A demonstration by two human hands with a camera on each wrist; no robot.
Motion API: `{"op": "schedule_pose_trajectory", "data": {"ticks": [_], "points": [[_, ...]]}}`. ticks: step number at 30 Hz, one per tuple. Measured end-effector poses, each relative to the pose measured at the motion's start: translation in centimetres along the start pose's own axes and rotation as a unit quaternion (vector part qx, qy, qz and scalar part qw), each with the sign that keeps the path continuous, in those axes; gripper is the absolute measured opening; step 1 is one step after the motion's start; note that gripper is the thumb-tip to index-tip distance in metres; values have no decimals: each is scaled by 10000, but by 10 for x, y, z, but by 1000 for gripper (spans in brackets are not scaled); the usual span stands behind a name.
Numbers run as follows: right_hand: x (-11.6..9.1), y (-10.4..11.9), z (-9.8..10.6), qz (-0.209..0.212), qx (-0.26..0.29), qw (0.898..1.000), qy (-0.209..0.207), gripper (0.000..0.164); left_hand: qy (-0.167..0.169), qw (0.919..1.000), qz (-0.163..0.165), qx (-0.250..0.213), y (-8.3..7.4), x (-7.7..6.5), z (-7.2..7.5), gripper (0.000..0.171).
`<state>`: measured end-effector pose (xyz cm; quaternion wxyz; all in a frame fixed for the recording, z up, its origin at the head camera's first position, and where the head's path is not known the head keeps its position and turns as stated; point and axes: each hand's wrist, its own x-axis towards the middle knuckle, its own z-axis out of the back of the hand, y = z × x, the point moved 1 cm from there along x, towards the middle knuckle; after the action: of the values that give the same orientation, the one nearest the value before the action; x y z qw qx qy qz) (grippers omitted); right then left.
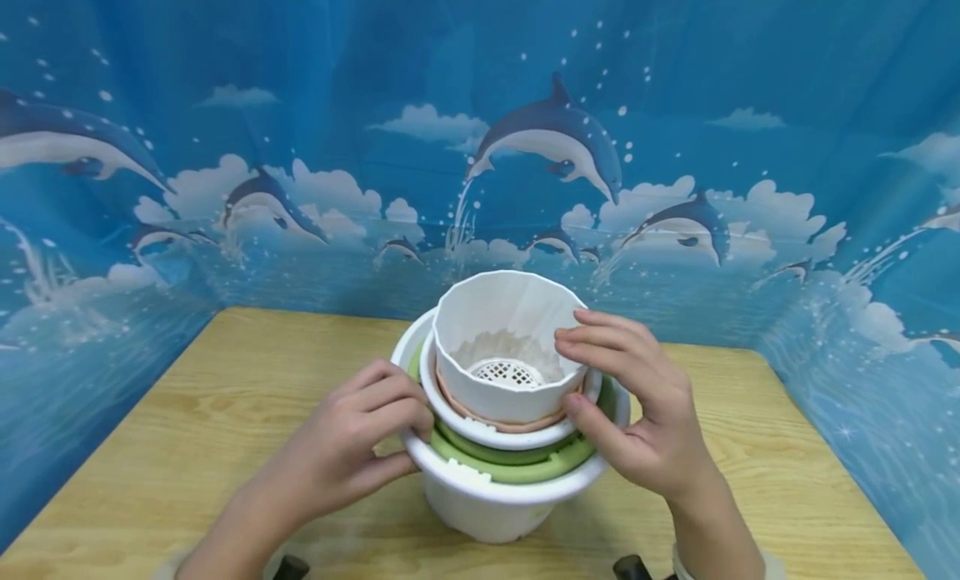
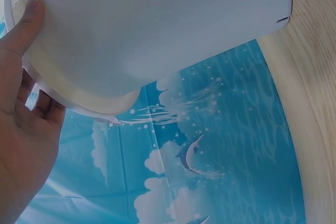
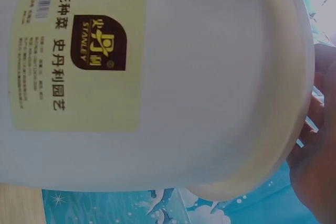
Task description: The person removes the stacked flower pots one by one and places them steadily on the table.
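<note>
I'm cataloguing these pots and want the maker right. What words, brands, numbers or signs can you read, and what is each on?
"养花种菜 史丹利园艺": large print on the yellow label of the white outer flowerpot.
"史丹利": on the label's dark logo badge.
"STANLEY": on the same badge.
"®": on the same badge.
Small print and any digits by the barcode: too small and blurred to read.
</note>
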<state>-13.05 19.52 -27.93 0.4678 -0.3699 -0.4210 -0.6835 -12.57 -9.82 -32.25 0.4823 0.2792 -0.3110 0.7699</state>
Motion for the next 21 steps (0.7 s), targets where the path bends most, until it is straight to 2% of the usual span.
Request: {"op": "schedule_pose_trajectory", "data": {"ticks": [13, 21], "points": [[-2, -1, -2, -14, -42, 9999, 96, 19, 65, 9999, 112, 14, 0, -1, -1, 25], [-6, -1, -1, -109, -36, 9998, 159, 22, 31, 10000, 51, 38, 0, 0, -1, 24]]}}
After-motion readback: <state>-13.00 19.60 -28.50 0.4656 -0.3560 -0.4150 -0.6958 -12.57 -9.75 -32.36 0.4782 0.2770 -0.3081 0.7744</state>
